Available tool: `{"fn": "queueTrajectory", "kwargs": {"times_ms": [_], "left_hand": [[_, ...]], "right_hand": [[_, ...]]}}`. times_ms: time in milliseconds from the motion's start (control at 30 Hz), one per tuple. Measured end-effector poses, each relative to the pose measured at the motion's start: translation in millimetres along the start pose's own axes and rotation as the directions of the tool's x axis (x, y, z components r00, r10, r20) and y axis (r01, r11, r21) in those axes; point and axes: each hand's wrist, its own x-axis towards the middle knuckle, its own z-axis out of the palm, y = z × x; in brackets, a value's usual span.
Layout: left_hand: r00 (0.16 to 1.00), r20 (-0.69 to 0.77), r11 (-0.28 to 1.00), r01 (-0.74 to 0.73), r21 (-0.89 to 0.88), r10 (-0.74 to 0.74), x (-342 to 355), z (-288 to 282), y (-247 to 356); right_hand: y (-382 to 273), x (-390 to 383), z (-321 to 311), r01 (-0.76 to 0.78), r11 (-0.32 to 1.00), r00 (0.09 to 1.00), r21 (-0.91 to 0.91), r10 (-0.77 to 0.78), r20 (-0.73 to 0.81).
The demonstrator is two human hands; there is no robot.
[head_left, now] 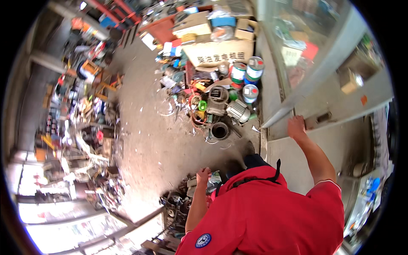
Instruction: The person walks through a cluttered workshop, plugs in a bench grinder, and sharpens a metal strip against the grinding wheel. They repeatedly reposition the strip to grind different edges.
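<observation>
At the right, my right hand (pixel 296 126) is closed on the edge of a grey metal door (pixel 350 106) with glass panes. A dark recessed handle (pixel 324 117) sits in the door just right of my fingers. My arm reaches forward, bent at the elbow. Low in the middle, my left hand (pixel 203 174) hangs beside my body with its fingers curled in, and nothing shows in it. Beneath it on the floor lies a heap of dark metal parts (pixel 183 197).
Ahead, motor housings (pixel 216 95), a grey motor (pixel 238 111) and a ring-shaped stator (pixel 220 131) crowd the floor beside metal cans (pixel 255 68). Cardboard boxes (pixel 193 25) are stacked behind. Cluttered goods (pixel 91 106) line the left side. Concrete floor (pixel 142 110) runs between.
</observation>
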Motion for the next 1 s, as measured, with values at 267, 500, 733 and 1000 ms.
{"fn": "queueTrajectory", "kwargs": {"times_ms": [267,500,733,1000], "left_hand": [[0.915,-0.186,0.879,0.263,-0.397,-0.358,-59.9,-50.4,-158.5],[0.811,-0.313,0.788,0.267,-0.554,-0.494,-108.8,-35.4,-167.2],[0.891,-0.207,0.768,0.207,-0.607,-0.403,-91.4,-20.5,-157.5],[0.879,-0.168,0.768,0.28,-0.576,-0.446,-65.6,-50.4,-167.4]], "right_hand": [[7.9,3.7,-12.2,0.076,0.984,0.958,-0.159,-0.028,0.284],[2.2,4.5,-19.3,0.139,0.973,0.902,-0.184,-0.048,0.428],[0.0,-8.4,-0.5,0.213,0.957,0.835,-0.197,-0.074,0.545],[45.1,-26.2,82.5,0.465,0.88,0.615,0.102,-0.403,0.677]]}}
